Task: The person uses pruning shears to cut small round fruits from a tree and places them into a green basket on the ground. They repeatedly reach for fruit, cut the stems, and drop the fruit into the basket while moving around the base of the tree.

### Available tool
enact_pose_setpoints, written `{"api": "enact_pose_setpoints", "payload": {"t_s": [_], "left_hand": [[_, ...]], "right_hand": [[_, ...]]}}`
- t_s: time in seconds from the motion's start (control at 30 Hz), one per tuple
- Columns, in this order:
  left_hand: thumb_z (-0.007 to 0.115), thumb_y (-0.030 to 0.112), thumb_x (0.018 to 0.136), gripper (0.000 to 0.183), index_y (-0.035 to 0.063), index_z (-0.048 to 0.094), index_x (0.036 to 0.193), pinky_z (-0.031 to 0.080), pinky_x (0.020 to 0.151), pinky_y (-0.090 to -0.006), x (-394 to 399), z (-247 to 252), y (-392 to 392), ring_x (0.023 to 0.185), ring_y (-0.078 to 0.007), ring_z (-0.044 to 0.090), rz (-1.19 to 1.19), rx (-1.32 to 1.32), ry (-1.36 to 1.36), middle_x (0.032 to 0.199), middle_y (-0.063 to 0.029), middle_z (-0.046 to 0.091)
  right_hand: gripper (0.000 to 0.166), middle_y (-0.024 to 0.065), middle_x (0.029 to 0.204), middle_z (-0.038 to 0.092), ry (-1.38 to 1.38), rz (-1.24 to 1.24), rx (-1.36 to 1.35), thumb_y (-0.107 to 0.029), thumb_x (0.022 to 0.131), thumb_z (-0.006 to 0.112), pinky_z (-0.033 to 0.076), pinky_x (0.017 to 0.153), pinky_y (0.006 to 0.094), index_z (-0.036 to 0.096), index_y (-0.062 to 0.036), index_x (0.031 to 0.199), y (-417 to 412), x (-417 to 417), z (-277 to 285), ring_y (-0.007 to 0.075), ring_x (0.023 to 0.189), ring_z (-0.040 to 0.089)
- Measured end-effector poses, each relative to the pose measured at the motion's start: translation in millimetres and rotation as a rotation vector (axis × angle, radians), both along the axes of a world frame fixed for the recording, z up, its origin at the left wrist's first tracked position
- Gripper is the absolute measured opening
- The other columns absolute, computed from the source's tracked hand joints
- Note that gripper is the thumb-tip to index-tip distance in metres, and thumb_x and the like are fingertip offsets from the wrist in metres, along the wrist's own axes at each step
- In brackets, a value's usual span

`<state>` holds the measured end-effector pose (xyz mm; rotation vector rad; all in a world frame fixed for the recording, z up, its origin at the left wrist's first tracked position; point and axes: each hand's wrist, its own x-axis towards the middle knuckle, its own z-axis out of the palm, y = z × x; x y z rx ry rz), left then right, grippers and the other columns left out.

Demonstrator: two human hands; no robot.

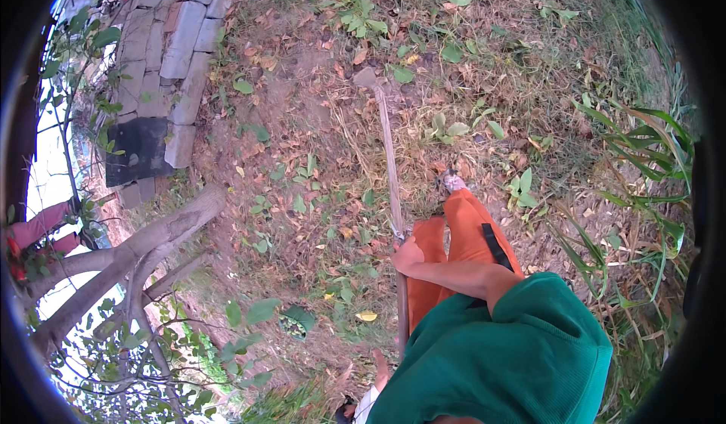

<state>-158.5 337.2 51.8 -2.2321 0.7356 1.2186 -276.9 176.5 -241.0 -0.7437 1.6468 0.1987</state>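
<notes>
My right hand (407,257) is closed around the wooden handle (390,157) of a hoe, in front of my orange trousers (426,265). Beyond my foot, at the handle's far end, the hoe's metal blade (366,77) rests on leaf-strewn soil. A pale wrapping (398,232) shows on the handle just above the hand. The near end of the handle runs down beside my green shirt (499,356) and disappears behind it. My left hand is out of view. One shoe (452,180) stands on the dry grass to the right of the handle.
A forked tree trunk (187,214) leans at left. Behind it are stacked blocks (184,41), a black sheet (139,152) and a person's pink-clothed limb (42,225). Another person's bare limb (381,367) shows at the bottom. Long-leaved plants (652,140) grow at right.
</notes>
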Motion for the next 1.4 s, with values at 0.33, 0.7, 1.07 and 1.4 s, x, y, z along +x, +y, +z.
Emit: {"api": "enact_pose_setpoints", "payload": {"t_s": [0.33,0.7,1.07,1.4], "left_hand": [[0.052,0.031,0.094,0.031,0.002,0.055,0.104,0.049,0.054,-0.0364,11,-65,-71,0.059,-0.0272,0.06,0.18,-0.072,0.102,0.073,-0.0147,0.063],[0.05,0.03,0.095,0.03,0.0019,0.055,0.105,0.049,0.052,-0.0345,-24,-221,-204,0.057,-0.0249,0.059,0.572,-0.043,0.163,0.073,-0.0138,0.062],[0.047,0.029,0.097,0.029,0.0018,0.054,0.106,0.048,0.05,-0.0326,-70,-394,-277,0.054,-0.0226,0.058,0.933,0.026,0.073,0.072,-0.0129,0.061],[0.045,0.028,0.098,0.029,0.0017,0.054,0.106,0.047,0.048,-0.0309,-86,-359,-282,0.052,-0.0204,0.056,1.101,0.006,0.084,0.071,-0.0121,0.06]], "right_hand": [[0.032,0.0254,0.086,0.065,-0.081,-0.053,-0.222,-0.026,0.082,0.056,0.051,0.079,0.0457,0.05,0.0018,0.096,-75,15,-95,0.0418,0.087,0.064],[0.03,0.0263,0.087,0.062,0.348,0.084,-0.636,-0.019,0.085,0.062,0.048,0.075,0.0505,0.046,0.0016,0.099,-301,-86,-378,0.0444,0.085,0.061],[0.042,0.0138,0.105,0.058,0.449,0.499,-0.81,-0.027,0.08,0.07,0.045,0.084,0.0446,0.049,-0.0051,0.109,-456,-64,-580,0.0327,0.101,0.059],[0.046,0.0195,0.098,0.063,0.239,0.211,-0.65,-0.027,0.077,0.071,0.05,0.079,0.0431,0.051,0.0011,0.108,-462,-74,-548,0.0349,0.089,0.064]]}}
